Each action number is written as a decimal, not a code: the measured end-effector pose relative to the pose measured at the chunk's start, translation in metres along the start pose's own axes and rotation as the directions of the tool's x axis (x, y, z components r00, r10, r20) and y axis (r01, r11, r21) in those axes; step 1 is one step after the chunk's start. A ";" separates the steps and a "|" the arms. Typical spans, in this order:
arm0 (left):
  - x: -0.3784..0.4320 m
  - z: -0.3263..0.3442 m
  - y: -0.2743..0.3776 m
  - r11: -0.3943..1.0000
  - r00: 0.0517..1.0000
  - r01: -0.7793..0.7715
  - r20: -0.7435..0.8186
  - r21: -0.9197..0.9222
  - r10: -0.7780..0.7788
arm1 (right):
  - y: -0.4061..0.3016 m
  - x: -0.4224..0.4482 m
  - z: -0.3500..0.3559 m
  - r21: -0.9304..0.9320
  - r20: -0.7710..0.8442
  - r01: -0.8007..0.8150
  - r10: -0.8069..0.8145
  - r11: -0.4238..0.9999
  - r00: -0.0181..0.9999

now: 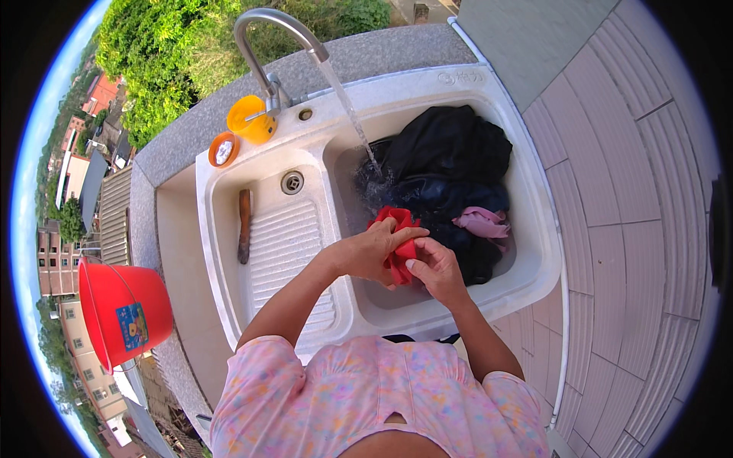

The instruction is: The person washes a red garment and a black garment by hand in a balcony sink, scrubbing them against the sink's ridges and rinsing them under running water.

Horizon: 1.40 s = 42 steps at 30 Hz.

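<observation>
Over the near part of the deep sink basin (529,246), my left hand (372,246) grips a bunched red cloth (402,260). From the other side my right hand (441,268) pinches the same cloth between thumb and fingers. Water runs from the curved metal faucet (286,23) into the basin, splashing beyond the cloth. Dark wet clothes (452,149) are heaped in the basin, part of them above the water. A pink cloth (484,222) lies on them at the right.
The washboard side (286,246) holds a wooden-looking stick (244,226) and a drain (292,182). A yellow tub (252,120) and an orange lid with white contents (224,150) stand on the sink's back corner. A red bucket (123,312) sits on the granite ledge (152,166) at left. A tiled wall (618,172) borders the right.
</observation>
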<state>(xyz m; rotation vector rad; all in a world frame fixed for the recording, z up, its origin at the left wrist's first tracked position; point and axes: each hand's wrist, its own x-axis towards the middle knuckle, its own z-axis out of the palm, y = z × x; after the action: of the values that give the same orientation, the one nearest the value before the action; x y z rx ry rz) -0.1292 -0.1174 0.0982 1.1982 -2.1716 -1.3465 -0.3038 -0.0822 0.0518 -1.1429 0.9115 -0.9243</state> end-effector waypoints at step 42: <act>0.059 0.074 -0.141 0.618 0.700 0.633 -0.004 0.466 -0.715 | 0.126 0.001 -0.023 0.021 -0.475 -0.770 0.684 0.638 0.554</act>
<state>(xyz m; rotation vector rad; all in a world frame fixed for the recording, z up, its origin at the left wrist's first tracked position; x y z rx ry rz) -0.1430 -0.1492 -0.0684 2.3596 -2.3142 -1.2666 -0.3088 -0.0701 -0.0758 -0.5663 1.7288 -0.3771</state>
